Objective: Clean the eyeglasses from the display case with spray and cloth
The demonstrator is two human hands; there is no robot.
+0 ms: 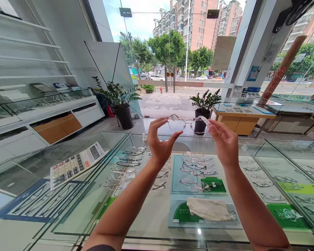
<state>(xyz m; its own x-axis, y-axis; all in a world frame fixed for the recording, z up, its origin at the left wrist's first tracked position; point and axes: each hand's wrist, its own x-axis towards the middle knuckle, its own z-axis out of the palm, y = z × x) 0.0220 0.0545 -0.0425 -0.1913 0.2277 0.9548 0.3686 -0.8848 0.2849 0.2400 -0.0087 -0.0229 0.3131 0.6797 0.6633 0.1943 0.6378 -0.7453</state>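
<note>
- Left hand [159, 144] and right hand [227, 144] pinched round glasses [188, 123] in their fingers [158, 122] — one side each.
- The glasses were up above the table [146, 212].
- It seemed a looking-over step; the next move needed soft, even fingers.

From here I see a pair of glasses [185, 124], thin-rimmed with roundish clear lenses, held up nearly level between the left fingers [159, 123] and right fingers [216, 131], pinched near its outer ends.
</note>
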